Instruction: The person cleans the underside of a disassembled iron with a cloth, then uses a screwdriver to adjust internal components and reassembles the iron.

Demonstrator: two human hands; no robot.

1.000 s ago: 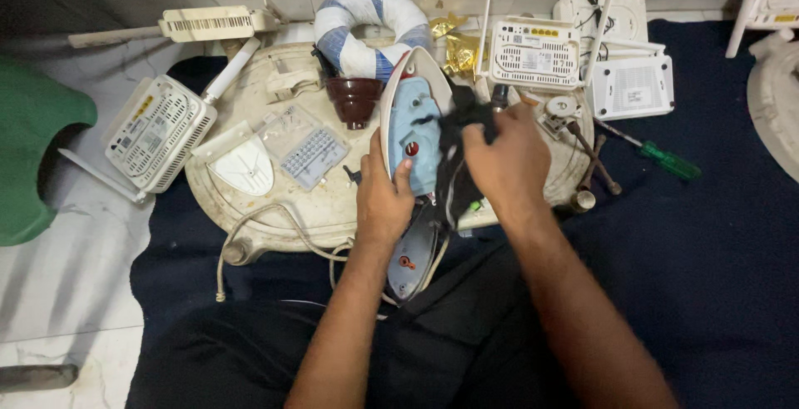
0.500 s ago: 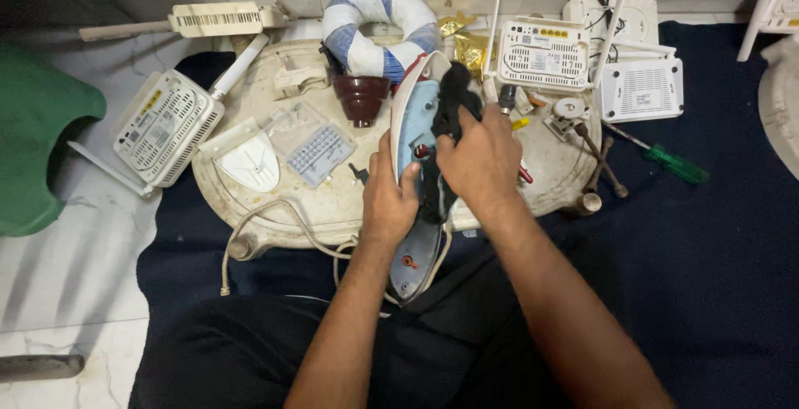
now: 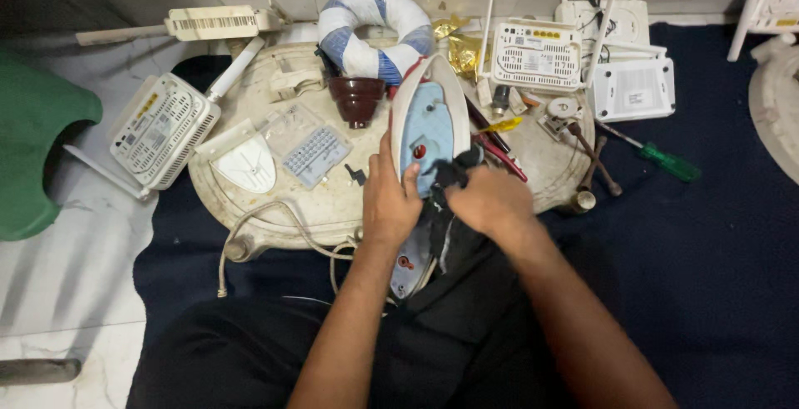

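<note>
A person sits on a dark blue mat (image 3: 707, 276) and looks down at a round, worn, cream-coloured board (image 3: 333, 201) that carries the work.

At the near edge of the board, towards its right side, an electric iron (image 3: 429, 138) stands on its side with its pointed tip aimed at the far edge. Its body is white and pale blue with a small red dot. Its heel hangs over the near edge above the person's lap.

The left hand (image 3: 391, 197) wraps the iron's near left side, thumb pressed against the blue face and fingers curled round the white rim. The right hand (image 3: 493, 201) is bunched closed on a black cloth (image 3: 449, 180), pressing it against the iron's right side.

A grey cord (image 3: 266, 226) loops off the near left edge of the board.

On the left half of the board lie a white triangular plate (image 3: 245, 159) and a clear rectangular cover (image 3: 310, 149). Near the far edge stands a small brown cup (image 3: 356, 99), with a blue-and-white striped ring (image 3: 374, 30) just behind it.

A white router (image 3: 537, 55) rests at the far right edge. Another white router (image 3: 162, 130) lies off the board's left edge. A green-handled screwdriver (image 3: 662, 159) lies on the mat to the right.
</note>
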